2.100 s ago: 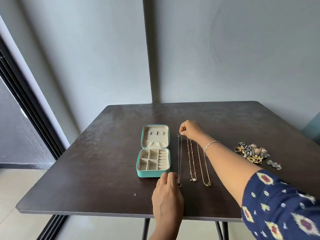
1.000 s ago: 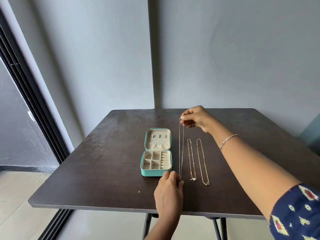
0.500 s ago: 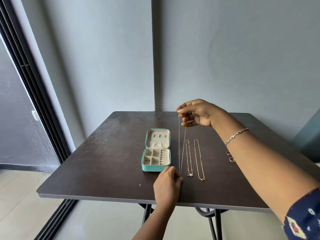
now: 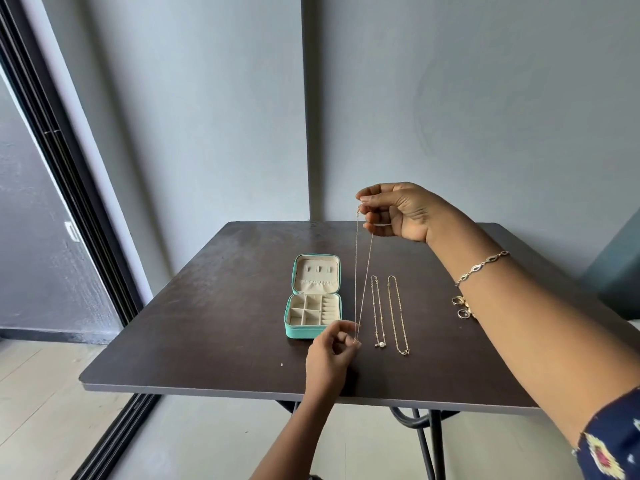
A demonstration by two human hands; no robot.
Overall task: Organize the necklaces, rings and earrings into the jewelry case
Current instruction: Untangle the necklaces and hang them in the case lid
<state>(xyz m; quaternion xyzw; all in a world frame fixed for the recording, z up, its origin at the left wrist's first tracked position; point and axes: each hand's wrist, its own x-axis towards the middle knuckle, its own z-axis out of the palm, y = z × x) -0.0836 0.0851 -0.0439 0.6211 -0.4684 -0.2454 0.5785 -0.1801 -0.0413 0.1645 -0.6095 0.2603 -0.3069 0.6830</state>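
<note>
A thin gold necklace (image 4: 363, 271) hangs taut in the air between my hands. My right hand (image 4: 398, 211) pinches its top end high above the table. My left hand (image 4: 330, 355) pinches its lower end just off the table, right of the case's front corner. The teal jewelry case (image 4: 313, 296) lies open with a cream lining and divided compartments. Two more necklaces lie flat to the right of it: a beaded chain with a pearl (image 4: 377, 311) and a plain gold chain (image 4: 397, 315). Gold rings (image 4: 462, 306) show beside my right forearm.
The dark wooden table (image 4: 214, 327) stands against a grey wall corner, with its front edge close to me. A dark sliding-door frame (image 4: 69, 188) runs along the left. My right forearm hides the jewelry further right on the table.
My right hand has lifted the thin necklace's top end from the table up into the air. My left hand has kept its grip on the lower end and risen slightly.
</note>
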